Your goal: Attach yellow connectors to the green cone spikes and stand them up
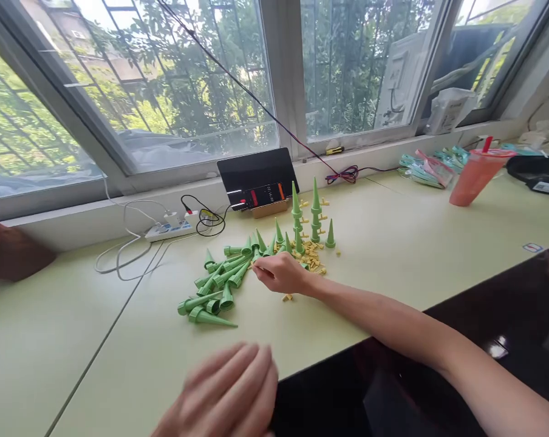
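Observation:
My right hand (281, 273) reaches out over the pale green table (393, 255), fingers pinched together at the edge of a heap of green cone-shaped spikes (220, 279); what sits in the pinch is too small to name. Small yellow pieces (311, 255) lie scattered just behind and under the hand. Several green cones stand upright, some stacked into tall towers (296, 218). My left hand (224, 394) hovers low near the table's front edge, blurred, fingers extended and together, holding nothing.
A black tablet (256, 173) leans on a stand by the window sill. A white power strip (172, 229) with cables lies to its left. An orange drink cup (475, 176) and teal packets (427, 167) are at the right. A dark surface (484, 340) borders the table front.

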`<control>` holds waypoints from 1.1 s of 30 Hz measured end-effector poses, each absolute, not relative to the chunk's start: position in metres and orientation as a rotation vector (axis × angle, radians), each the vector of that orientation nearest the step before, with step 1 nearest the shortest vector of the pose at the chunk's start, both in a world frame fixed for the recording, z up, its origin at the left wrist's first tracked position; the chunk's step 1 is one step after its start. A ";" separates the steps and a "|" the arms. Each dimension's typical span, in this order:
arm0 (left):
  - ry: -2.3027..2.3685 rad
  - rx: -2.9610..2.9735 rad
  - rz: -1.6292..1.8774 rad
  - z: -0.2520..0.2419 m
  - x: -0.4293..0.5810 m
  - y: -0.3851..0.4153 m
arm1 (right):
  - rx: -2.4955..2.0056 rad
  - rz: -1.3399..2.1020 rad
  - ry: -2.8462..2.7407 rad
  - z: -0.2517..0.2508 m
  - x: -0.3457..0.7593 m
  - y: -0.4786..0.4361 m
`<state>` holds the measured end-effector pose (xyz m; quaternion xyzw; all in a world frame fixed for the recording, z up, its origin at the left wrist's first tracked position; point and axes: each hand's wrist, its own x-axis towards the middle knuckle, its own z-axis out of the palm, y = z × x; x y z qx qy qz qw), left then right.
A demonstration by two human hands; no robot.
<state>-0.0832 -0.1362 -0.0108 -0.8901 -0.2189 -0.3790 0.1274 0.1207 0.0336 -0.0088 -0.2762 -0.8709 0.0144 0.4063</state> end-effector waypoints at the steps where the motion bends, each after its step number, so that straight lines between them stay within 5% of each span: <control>1: -0.545 -2.581 -1.016 0.001 -0.068 -0.114 | -0.696 0.051 -2.186 -0.010 0.121 0.033; 5: -0.397 -2.438 -0.906 0.031 -0.022 -0.036 | -0.701 0.116 -2.148 -0.013 0.123 0.034; 10: -1.141 -2.346 -1.272 0.010 -0.017 -0.009 | -0.801 0.192 -2.127 -0.015 0.129 0.040; 17: -1.649 -2.422 -1.141 -0.008 -0.025 -0.005 | -0.911 0.177 -2.061 -0.013 0.132 0.045; 33: -1.530 -2.522 -0.977 -0.022 -0.021 0.014 | -1.129 0.211 -2.163 -0.013 0.124 0.041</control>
